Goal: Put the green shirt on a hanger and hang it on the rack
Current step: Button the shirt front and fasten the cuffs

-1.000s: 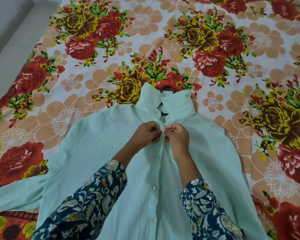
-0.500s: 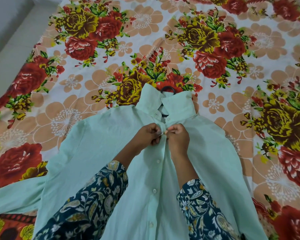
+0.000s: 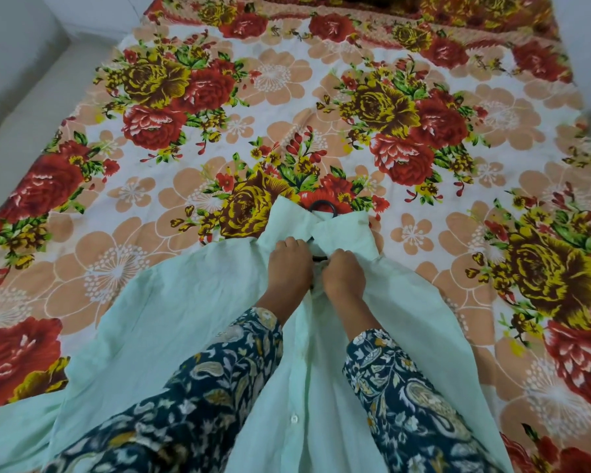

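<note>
Fastening the top of the placket looks to be the step in hand: the green shirt (image 3: 171, 302) lies front-up on the floral bedsheet (image 3: 219, 97), its collar (image 3: 348, 228) pointing away from the person, and the black hanger hook (image 3: 323, 207) pokes out past that collar, so the hanger seems to sit inside the shoulders (its arms are hidden under the cloth). Both hands meet just below the collar. The left hand (image 3: 289, 268) comes in knuckles-up, fingers curled down onto one front edge; the right hand (image 3: 343, 273) mirrors it just beside, fingers curled and pinching the other edge. The fingertips themselves are tucked out of sight, so I cannot tell whether a button is part-way through its hole. The forearms, in dark paisley sleeves (image 3: 219, 387), lie over the shirt body, and a white button (image 3: 293, 419) shows lower on the placket. As I judge it, the next move calls for seating this top button, then releasing the cloth, taking the hook and lifting so the shirt hangs free. No rack shows in this view, so it must be found elsewhere.
</note>
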Tool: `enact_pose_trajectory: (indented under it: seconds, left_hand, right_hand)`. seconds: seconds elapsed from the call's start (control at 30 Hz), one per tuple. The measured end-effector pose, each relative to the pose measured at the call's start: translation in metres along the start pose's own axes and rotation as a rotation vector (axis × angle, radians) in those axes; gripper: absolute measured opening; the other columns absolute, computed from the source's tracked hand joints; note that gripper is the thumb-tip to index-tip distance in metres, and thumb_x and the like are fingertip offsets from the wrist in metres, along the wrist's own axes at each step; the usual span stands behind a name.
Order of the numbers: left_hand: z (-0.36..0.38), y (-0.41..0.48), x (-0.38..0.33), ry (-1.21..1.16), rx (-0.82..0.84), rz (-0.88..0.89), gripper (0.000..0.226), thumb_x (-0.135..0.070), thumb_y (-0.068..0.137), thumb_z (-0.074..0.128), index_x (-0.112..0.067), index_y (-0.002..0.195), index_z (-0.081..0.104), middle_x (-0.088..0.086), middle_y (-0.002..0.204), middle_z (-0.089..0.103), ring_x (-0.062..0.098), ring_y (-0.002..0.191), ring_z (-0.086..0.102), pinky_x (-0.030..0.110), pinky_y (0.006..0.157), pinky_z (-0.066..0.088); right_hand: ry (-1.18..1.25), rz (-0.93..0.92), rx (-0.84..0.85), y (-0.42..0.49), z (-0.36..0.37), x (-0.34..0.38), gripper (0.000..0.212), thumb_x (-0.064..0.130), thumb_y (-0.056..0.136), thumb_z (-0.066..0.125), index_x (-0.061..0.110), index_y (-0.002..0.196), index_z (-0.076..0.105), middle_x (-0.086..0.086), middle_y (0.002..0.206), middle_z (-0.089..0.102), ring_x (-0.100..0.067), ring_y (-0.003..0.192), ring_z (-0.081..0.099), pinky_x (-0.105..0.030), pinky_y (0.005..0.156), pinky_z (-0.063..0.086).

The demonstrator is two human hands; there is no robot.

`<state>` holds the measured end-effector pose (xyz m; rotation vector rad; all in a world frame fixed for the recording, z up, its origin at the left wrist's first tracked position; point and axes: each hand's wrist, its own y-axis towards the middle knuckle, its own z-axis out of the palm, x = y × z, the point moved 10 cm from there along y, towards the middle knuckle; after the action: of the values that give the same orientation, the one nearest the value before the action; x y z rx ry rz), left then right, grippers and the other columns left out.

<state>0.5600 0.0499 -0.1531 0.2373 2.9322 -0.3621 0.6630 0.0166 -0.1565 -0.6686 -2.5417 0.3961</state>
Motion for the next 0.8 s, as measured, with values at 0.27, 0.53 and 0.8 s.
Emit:
enact_pose_trajectory:
  seconds: [0.27,0.53,0.8]
  left_hand:
    - [-0.003,-0.015,0.042,-1.362,0.143,-0.337,0.02,-0.002,0.087,0.057,-0.009,0.068,0.059,0.004,0.062,0.06,0.015,0.06,0.056,0.013,0.051,0.05]
    - [-0.005,-0.025,0.041,-1.27,0.095,-0.281,0.01,-0.001,0.085,0.059,-0.001,0.085,0.069,0.006,0.068,0.063,0.014,0.063,0.058,0.013,0.061,0.051]
    - [-0.015,-0.035,0.043,-1.21,-0.041,-0.266,0.015,0.002,0.085,0.058,0.006,0.096,0.068,0.01,0.079,0.065,0.014,0.063,0.06,0.025,0.072,0.052]
  right_hand:
    - [0.985,0.237,0.093,-0.004,0.0,-0.009,0.028,-0.006,0.081,0.059,0.011,0.059,0.056,-0.009,0.058,0.054,-0.018,0.053,0.05,-0.026,0.052,0.047]
    - [1.037,0.258,0.213,-0.022,0.003,0.003,0.023,-0.007,0.082,0.059,0.007,0.064,0.059,-0.01,0.061,0.057,-0.016,0.054,0.052,-0.02,0.053,0.045]
    - [0.882,0.232,0.094,-0.015,-0.002,0.003,0.028,-0.005,0.077,0.061,0.014,0.058,0.056,-0.014,0.071,0.064,-0.025,0.062,0.06,-0.039,0.073,0.056]
